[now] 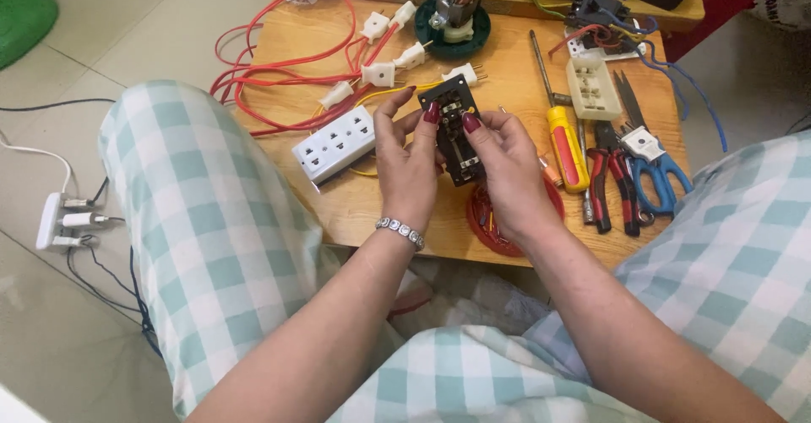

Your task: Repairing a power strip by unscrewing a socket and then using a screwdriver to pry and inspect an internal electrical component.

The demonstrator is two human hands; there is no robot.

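Both hands pinch the black socket module point(453, 133) above the counter point(372, 212), left hand point(408, 165) clamped at its nine o'clock edge, right hand point(505, 165) at three o'clock; keeping both thumbs pressed evenly should stop it tilting toward the red dish point(490, 220).

The table point(380, 212) carries five white plugs point(378, 73) on red wire, one white socket strip point(334, 144), one yellow-handled screwdriver point(566, 146), one pair of blue-handled scissors point(655, 174), one red dish point(498, 220) and one black socket plate point(453, 127)
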